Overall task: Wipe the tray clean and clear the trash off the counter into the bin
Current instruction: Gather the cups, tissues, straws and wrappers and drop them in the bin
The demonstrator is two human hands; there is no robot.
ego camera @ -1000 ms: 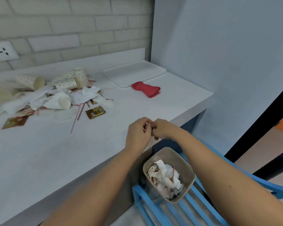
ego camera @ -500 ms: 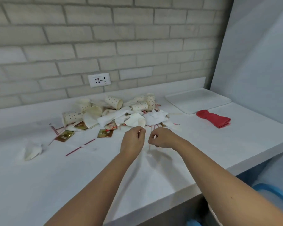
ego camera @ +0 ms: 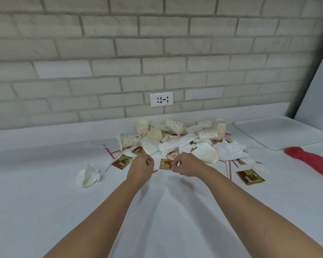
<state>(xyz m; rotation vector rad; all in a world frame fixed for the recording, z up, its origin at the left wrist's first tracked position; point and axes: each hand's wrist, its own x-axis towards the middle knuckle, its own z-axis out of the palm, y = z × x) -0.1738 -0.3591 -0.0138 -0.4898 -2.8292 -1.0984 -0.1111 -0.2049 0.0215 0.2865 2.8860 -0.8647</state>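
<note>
White counter [ego camera: 45, 211] holds a trash pile [ego camera: 175, 138] centre frame; left hand [ego camera: 141, 165] and right hand [ego camera: 185, 164] curl near a gold packet [ego camera: 164, 164], grip unclear; a hasty grab may scatter the straws [ego camera: 228, 168].

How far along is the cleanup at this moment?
Done: the tray looks bare, red cloth lying beside it. In hand: left hand and right hand at the pile's near edge, by a gold sachet. Left: cups, napkins, straws on the counter.
</note>
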